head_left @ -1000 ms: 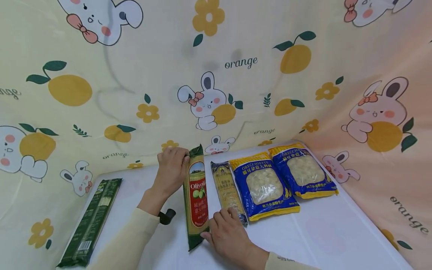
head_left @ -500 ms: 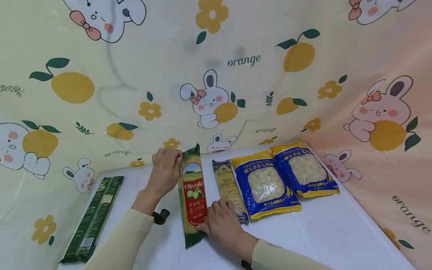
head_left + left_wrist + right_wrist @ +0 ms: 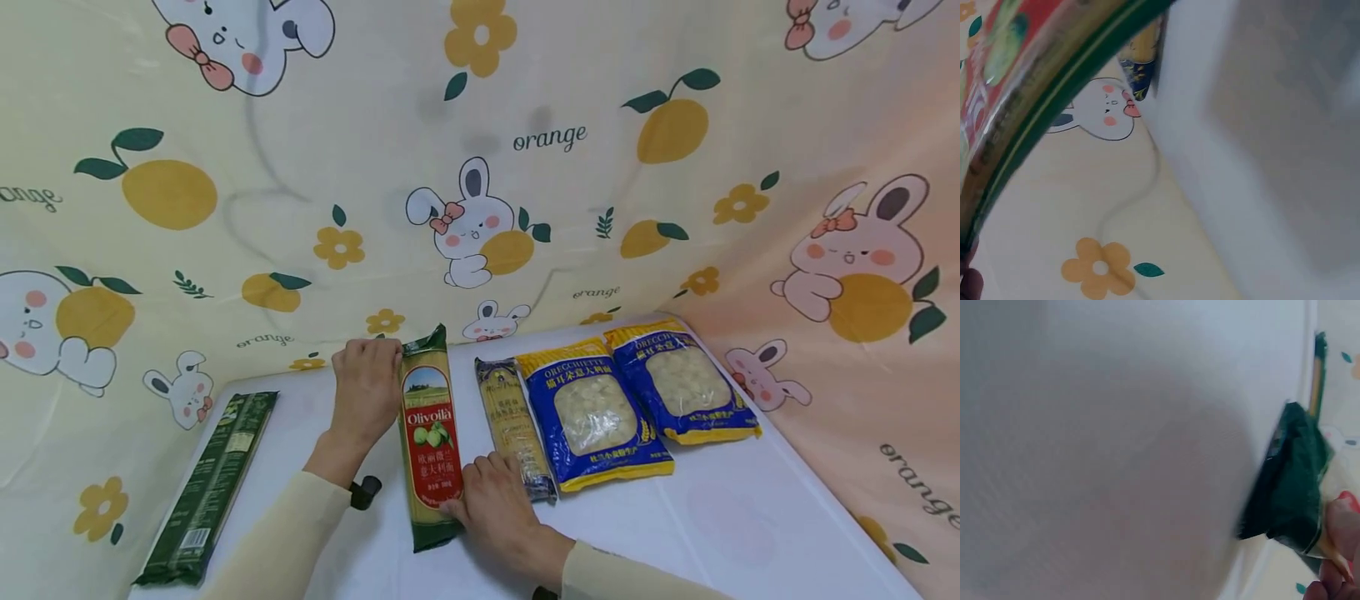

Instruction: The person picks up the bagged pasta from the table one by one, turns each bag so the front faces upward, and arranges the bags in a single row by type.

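A long spaghetti packet, gold with a red label and green ends, is held upright in the head view's middle, its front towards me. My left hand grips its upper left edge, near the top end. Lower down, my right hand grips the bottom right side, thumb over the front. Fingertips of the left hand show at the corner of the left wrist view, beside the packet's curved edge. In the right wrist view, the fingers pinch the packet just above its folded green end.
A slim gold-and-navy pasta packet lies to the right on the white table. Beyond it are two blue-and-yellow orecchiette bags, one nearer and one farther. A dark green packet lies at the left. A patterned cloth hangs behind.
The spaghetti packet has turned its front more squarely to the head camera and shifted slightly left, both hands moving with it. In the last half second it has barely moved.
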`<action>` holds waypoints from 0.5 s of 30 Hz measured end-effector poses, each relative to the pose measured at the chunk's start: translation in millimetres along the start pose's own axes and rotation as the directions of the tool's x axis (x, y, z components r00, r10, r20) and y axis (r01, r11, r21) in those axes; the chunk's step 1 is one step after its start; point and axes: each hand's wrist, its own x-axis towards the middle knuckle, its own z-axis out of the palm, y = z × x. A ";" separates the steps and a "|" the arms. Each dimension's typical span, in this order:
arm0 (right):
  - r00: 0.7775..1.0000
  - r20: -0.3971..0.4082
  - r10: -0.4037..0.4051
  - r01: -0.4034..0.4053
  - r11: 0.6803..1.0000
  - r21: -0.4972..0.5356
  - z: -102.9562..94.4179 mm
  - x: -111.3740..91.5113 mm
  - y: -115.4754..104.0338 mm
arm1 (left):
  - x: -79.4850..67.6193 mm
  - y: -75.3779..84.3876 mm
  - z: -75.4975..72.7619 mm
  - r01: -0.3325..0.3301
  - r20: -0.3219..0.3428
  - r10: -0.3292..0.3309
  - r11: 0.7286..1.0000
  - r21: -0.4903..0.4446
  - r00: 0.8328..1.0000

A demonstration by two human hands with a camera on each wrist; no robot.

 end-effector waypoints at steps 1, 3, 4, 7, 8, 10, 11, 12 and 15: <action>1.000 0.023 0.009 -0.009 1.000 0.015 -2.9 -1.8 0.2 | -0.7 0.6 2.3 0.000 0.006 0.000 1.000 0.028 1.000; 0.998 0.065 0.025 -0.027 0.999 0.037 -9.1 -6.0 1.1 | -2.3 1.3 7.1 0.005 0.029 -0.007 0.997 0.074 1.000; 0.996 0.079 0.029 -0.032 0.999 0.037 -12.3 -8.2 1.5 | -3.5 1.2 9.9 0.008 0.050 -0.012 0.995 0.095 0.999; 0.992 0.119 0.039 -0.045 0.998 0.046 -20.9 -14.2 3.4 | -7.5 -1.1 19.8 0.009 0.121 -0.027 0.989 0.148 0.992; 0.991 0.126 0.040 -0.047 0.998 0.046 -22.8 -15.5 4.3 | -8.9 -2.6 23.7 0.007 0.139 -0.029 0.987 0.159 0.990; 0.990 0.135 0.035 -0.042 0.998 0.049 -25.3 -17.3 6.3 | -11.4 -5.7 31.8 -0.001 0.173 -0.029 0.985 0.174 0.985; 0.989 0.141 0.034 -0.042 0.998 0.054 -26.0 -17.7 7.4 | -12.3 -7.4 35.9 -0.007 0.182 -0.026 0.984 0.176 0.983; 0.989 0.144 0.034 -0.042 0.998 0.057 -26.5 -17.7 8.7 | -13.2 -9.3 40.2 -0.015 0.188 -0.019 0.984 0.177 0.982; 0.988 0.148 0.031 -0.041 0.997 0.067 -26.0 -17.1 12.2 | -16.1 -14.8 53.1 -0.038 0.207 -0.001 0.982 0.185 0.978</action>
